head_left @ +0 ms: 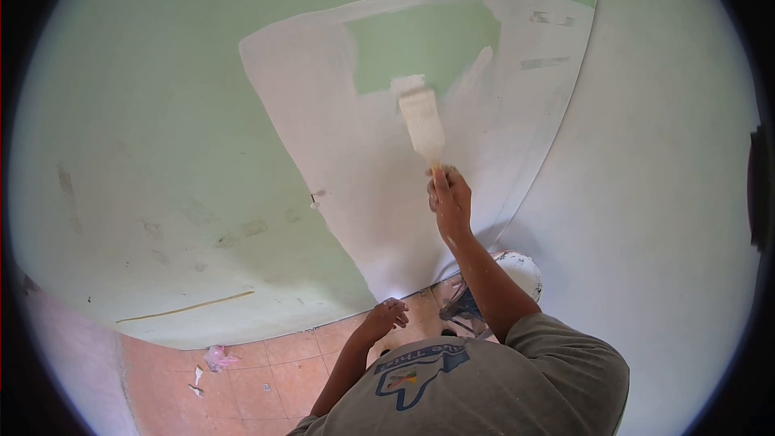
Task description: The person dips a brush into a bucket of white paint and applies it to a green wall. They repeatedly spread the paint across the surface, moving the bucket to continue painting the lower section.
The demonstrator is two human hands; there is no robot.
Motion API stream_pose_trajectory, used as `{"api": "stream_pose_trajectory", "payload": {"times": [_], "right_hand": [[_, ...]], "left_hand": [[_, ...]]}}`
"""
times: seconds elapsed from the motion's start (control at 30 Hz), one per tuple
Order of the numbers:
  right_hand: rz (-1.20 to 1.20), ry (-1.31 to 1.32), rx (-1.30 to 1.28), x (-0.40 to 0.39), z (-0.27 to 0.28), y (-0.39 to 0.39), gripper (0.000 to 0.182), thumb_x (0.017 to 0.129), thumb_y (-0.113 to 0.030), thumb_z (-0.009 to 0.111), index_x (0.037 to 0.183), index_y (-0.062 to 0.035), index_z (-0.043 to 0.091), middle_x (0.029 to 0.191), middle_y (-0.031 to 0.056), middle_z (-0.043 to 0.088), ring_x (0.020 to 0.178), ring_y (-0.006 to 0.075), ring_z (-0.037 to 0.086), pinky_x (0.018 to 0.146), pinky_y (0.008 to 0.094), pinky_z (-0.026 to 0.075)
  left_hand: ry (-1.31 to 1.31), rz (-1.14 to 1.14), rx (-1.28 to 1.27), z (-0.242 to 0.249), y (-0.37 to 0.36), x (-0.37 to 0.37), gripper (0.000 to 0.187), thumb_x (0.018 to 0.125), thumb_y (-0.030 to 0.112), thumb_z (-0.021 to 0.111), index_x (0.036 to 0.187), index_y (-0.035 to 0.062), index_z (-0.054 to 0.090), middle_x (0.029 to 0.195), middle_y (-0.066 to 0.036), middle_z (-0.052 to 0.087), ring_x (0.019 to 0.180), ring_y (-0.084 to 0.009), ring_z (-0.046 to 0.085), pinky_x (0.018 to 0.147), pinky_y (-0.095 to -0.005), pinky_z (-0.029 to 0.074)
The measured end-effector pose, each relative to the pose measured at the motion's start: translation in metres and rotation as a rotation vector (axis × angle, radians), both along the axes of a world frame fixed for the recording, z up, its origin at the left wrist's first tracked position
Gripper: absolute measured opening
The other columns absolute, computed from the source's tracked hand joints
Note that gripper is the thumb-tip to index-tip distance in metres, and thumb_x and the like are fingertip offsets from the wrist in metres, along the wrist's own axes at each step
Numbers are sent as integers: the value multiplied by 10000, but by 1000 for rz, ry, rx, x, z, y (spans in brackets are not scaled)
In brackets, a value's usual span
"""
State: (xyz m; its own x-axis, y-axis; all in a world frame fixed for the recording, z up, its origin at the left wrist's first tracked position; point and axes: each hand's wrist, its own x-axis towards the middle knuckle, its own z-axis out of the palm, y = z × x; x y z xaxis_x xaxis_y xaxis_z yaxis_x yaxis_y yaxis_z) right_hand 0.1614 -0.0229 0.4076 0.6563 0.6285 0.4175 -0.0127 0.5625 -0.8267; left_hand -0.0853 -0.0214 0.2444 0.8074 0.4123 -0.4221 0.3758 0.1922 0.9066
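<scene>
My right hand [452, 203] is closed round the handle of a wide paintbrush [423, 123], whose bristles point up and touch the wall. White paint coats the brush head, and a fresh white stroke [408, 81] shows at its tip. Around it, a large white-painted area [363, 163] surrounds a bare green patch [428, 32] of the wall. Low down near the foot of the wall, my left hand [389, 316] hangs with loosely bent fingers apart, holding nothing.
A white, paint-smeared bucket [521, 273] is partly hidden behind my right arm, above a dark-framed object [464, 307]. A pale wall [638, 186] meets the green wall [161, 113] at the right. A crumpled pink plastic bag [219, 357] and white scraps [197, 382] lie on the tiled floor [295, 383].
</scene>
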Motion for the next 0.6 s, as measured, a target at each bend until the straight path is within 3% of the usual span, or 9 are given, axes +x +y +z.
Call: {"api": "stream_pose_trajectory", "payload": {"times": [0.1, 0.17, 0.23, 0.37, 0.47, 0.53, 0.6], "right_hand": [[-20, -79, 11, 2, 28, 17, 270, 1057, -261, 471, 1005, -25, 592, 662, -61, 401, 570, 14, 338, 486, 187, 258], [4, -66, -37, 4, 18, 22, 295, 1051, -309, 481, 1000, -39, 588, 654, -55, 411, 532, 14, 323, 457, 189, 244], [29, -48, -82, 5, -5, 23, 322, 1046, -357, 492, 995, -53, 585, 645, -49, 421, 494, 14, 309, 428, 191, 230], [129, 202, -346, 3, -81, 0, 378, 1039, -384, 482, 853, -72, 585, 583, -46, 408, 432, 27, 289, 396, 209, 220], [64, 263, -413, -10, -138, -19, 382, 1026, -376, 487, 779, -91, 553, 555, -44, 392, 418, 36, 301, 387, 218, 222], [-50, 309, -423, -24, -150, -30, 366, 1023, -321, 485, 733, -99, 514, 585, -45, 401, 470, 54, 331, 439, 232, 243], [-71, 361, -343, -19, -142, -24, 357, 1005, -337, 493, 736, -104, 516, 557, -44, 386, 434, 58, 318, 407, 237, 221]], "left_hand": [[-1, -11, 18, 3, 1, 2, 382, 1018, 338, 470, 1082, -25, 568, 863, -112, 656, 785, -182, 649, 750, -308, 528], [-3, -12, 27, 3, 2, 4, 380, 1018, 338, 469, 1074, -26, 566, 863, -114, 656, 785, -182, 648, 751, -308, 528], [-22, 0, 30, -3, 2, 4, 380, 1020, 343, 470, 1074, -21, 565, 864, -110, 657, 785, -182, 649, 751, -309, 528], [-26, -17, 6, -13, 3, 2, 384, 1024, 351, 466, 1087, -16, 565, 866, -105, 659, 788, -184, 651, 749, -309, 529], [33, -25, -6, -14, -1, -1, 386, 1026, 355, 461, 1100, -9, 566, 868, -100, 660, 790, -181, 650, 741, -307, 529], [47, -32, 3, -10, -2, 0, 388, 1026, 357, 459, 1107, -7, 568, 869, -99, 661, 790, -177, 649, 734, -307, 526], [23, -35, 11, -14, -1, 3, 386, 1026, 356, 461, 1111, -4, 568, 872, -96, 661, 792, -176, 649, 732, -307, 525]]}}
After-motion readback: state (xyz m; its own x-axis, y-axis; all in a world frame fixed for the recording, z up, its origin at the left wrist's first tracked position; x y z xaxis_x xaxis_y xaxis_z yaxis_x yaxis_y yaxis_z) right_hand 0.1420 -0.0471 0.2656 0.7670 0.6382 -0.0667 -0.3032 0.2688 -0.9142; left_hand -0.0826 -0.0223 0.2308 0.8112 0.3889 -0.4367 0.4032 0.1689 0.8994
